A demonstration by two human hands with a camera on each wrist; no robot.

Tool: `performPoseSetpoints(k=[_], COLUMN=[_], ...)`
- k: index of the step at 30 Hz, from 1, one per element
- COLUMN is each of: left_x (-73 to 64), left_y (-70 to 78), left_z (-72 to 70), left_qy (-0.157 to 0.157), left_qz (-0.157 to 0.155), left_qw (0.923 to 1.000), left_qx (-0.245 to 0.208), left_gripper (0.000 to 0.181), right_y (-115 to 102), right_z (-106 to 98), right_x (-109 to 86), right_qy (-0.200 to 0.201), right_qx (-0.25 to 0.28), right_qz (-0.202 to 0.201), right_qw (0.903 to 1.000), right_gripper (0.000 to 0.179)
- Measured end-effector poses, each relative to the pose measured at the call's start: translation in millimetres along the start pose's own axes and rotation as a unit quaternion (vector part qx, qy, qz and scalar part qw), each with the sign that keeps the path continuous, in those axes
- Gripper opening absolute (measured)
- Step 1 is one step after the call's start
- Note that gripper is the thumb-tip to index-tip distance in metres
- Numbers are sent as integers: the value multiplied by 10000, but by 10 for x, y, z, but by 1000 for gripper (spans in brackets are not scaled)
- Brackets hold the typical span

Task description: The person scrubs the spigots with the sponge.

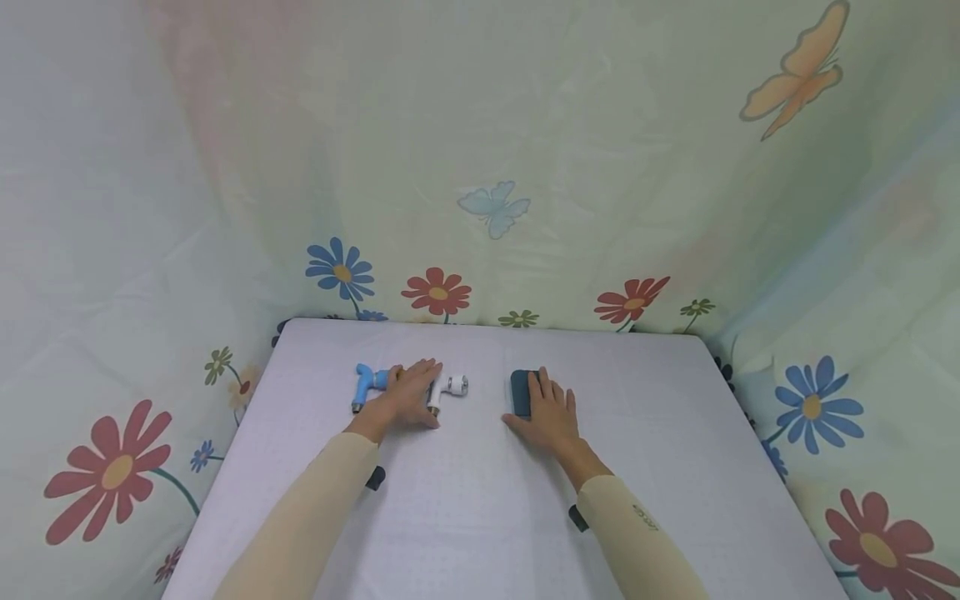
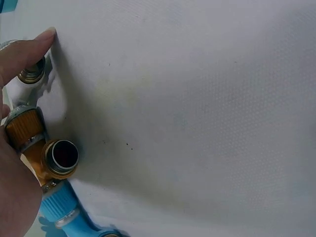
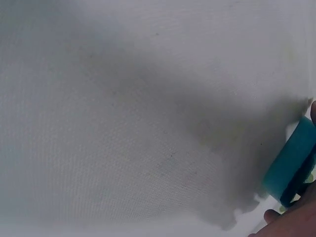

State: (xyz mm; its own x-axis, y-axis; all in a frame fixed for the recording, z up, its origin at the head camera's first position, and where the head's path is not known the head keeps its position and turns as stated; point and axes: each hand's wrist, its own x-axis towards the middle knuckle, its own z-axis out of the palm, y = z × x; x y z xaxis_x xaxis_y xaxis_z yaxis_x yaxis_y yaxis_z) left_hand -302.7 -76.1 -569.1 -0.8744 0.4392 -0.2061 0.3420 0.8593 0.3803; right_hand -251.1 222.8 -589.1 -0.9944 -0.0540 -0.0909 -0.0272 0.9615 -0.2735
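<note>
A row of three plastic taps lies on the table in the left wrist view: a blue tap (image 2: 66, 207), an orange-brown tap (image 2: 34, 143) and a white tap (image 2: 22, 89). My left hand (image 1: 408, 396) spreads over them in the head view, mostly covering the orange-brown one. Its thumb is stretched out across the white tap's threaded end. To the right, my right hand (image 1: 551, 421) rests on a teal block with a darker layer (image 1: 521, 393), its fingers extended over the block's right side. The thumb lies near the block's front edge.
The table (image 1: 465, 517) has a pale cover. Behind it and along both sides hangs a curtain (image 1: 420, 125) printed with flowers and butterflies. A small black piece (image 1: 377, 477) shows beneath the left wrist and another black piece (image 1: 578, 517) beneath the right.
</note>
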Motion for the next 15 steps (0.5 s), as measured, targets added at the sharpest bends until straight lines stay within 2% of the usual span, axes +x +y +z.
performPoseSetpoints(k=[7,15], left_x=[41,59], left_y=[19,39], left_z=[-20,7], left_qy=[-52,-19], left_qz=[-74,-148], left_qw=[9999,9999], left_qx=[80,61], left_gripper=[114,125], right_y=[-30,-88], right_z=[-32,-62], right_x=[-4,-13], right_qy=[-78,5], right_qx=[96,11], right_qz=[87,54], right_qw=[9999,10000], right_gripper=[107,104])
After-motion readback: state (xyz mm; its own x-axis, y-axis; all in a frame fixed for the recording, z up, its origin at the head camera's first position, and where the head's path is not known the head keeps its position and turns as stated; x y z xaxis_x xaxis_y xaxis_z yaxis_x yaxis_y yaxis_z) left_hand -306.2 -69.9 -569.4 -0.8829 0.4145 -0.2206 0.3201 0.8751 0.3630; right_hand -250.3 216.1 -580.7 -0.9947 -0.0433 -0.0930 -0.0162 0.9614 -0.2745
